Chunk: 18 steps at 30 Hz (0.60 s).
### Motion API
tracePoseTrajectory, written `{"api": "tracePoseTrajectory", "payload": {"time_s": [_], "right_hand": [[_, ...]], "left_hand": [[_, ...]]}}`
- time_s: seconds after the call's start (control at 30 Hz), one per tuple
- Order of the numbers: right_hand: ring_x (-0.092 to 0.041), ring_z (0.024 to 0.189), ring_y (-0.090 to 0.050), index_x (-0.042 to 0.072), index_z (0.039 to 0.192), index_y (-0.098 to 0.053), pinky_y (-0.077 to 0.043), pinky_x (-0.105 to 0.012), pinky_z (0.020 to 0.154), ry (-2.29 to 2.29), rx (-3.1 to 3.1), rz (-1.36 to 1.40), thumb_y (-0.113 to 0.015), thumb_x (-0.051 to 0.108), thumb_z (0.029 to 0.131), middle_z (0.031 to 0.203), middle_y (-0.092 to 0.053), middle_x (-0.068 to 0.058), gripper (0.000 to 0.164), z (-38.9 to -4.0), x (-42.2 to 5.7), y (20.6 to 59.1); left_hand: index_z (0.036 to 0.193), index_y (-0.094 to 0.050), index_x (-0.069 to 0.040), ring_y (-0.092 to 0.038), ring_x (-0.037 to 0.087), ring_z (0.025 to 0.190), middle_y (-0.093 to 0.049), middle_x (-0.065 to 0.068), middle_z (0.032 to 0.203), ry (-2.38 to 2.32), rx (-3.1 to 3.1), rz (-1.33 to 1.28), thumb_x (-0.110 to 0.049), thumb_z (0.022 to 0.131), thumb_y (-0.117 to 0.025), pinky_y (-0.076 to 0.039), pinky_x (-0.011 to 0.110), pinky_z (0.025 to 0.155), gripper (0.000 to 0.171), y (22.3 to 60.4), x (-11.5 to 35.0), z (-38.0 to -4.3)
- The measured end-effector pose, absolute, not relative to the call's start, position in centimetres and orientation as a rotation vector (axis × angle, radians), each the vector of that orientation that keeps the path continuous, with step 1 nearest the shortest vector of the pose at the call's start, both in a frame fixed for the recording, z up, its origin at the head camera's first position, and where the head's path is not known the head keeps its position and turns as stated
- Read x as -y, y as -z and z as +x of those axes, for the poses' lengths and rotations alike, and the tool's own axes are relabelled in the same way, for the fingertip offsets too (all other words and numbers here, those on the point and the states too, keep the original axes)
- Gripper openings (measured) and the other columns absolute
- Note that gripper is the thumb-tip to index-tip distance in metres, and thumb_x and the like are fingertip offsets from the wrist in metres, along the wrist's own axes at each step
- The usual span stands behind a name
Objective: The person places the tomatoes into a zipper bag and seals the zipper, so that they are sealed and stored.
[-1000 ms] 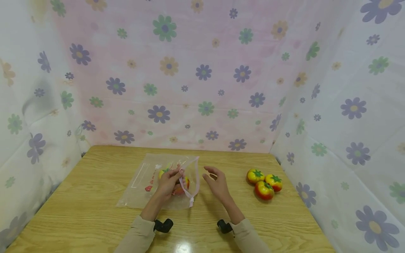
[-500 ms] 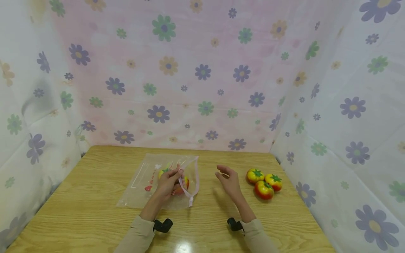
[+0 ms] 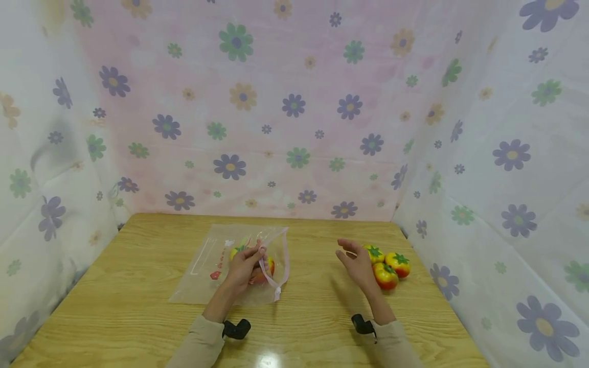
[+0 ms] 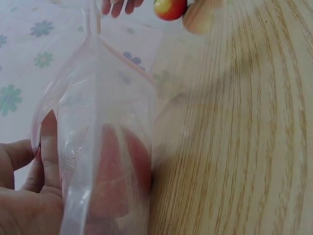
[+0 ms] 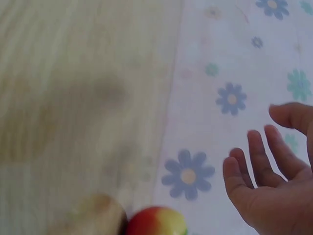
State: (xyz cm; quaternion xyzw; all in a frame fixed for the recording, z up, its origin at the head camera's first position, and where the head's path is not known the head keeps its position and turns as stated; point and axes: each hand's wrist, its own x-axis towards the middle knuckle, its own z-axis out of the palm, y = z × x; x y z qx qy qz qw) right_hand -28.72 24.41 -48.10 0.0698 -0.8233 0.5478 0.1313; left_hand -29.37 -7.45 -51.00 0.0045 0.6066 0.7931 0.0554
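Observation:
A clear zip bag (image 3: 198, 281) with a pink zip edge and red print lies on the table, its mouth facing right. Red-and-yellow toy fruits with green leaf tops, perhaps persimmons or tomatoes, show through it (image 4: 115, 171). My left hand (image 3: 244, 266) pinches the upper lip of the bag between thumb and fingers, holding the mouth apart. On the right sit three more such toy fruits (image 3: 385, 277) in a cluster. My right hand (image 3: 361, 266) hovers just left of them, fingers loosely bent and holding nothing, overlapping the nearest ones in the head view.
The wooden table (image 3: 138, 327) has flowered cloth walls (image 3: 257, 128) behind and at both sides. Black wrist mounts (image 3: 236, 328) sit at both cuffs.
My right hand has moved right, away from the bag's mouth to beside the three toy fruits. The left hand and the bag stay in place.

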Motion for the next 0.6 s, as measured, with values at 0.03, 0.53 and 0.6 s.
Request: {"api": "tracePoseTrajectory", "payload": {"time_s": [0.03,0.53,0.6], "right_hand": [[-0.045,0.128,-0.051,-0.006,0.132,-0.06,-0.041,-0.058,0.111,-1.578,2.418,0.22,-0.065,0.004,0.099,0.135,-0.059,-0.028,0.035,-28.6,-24.9,47.8],[-0.047,0.121,-0.059,-0.007,0.138,-0.056,-0.056,-0.037,0.095,-1.309,2.662,0.385,-0.068,0.007,0.098,0.133,-0.059,-0.03,0.044,-27.7,-32.0,44.8],[-0.048,0.122,-0.057,-0.007,0.139,-0.055,-0.055,-0.044,0.098,-1.308,2.69,0.347,-0.069,0.007,0.097,0.135,-0.058,-0.031,0.046,-27.6,-32.8,44.8]], "left_hand": [[0.131,-0.056,0.014,-0.067,0.006,0.068,-0.067,0.001,0.087,-2.409,-1.837,0.016,-0.011,0.106,-0.055,-0.051,0.016,0.054,0.035,51.0,7.5,-29.4],[0.131,-0.054,0.017,-0.067,0.006,0.068,-0.067,-0.001,0.084,-2.414,-1.815,0.041,-0.012,0.107,-0.054,-0.05,0.016,0.053,0.037,51.0,7.6,-29.5],[0.13,-0.055,0.016,-0.067,0.005,0.067,-0.068,-0.001,0.083,-2.415,-1.828,0.036,-0.013,0.107,-0.055,-0.047,0.016,0.051,0.037,51.1,7.6,-29.5]]}}
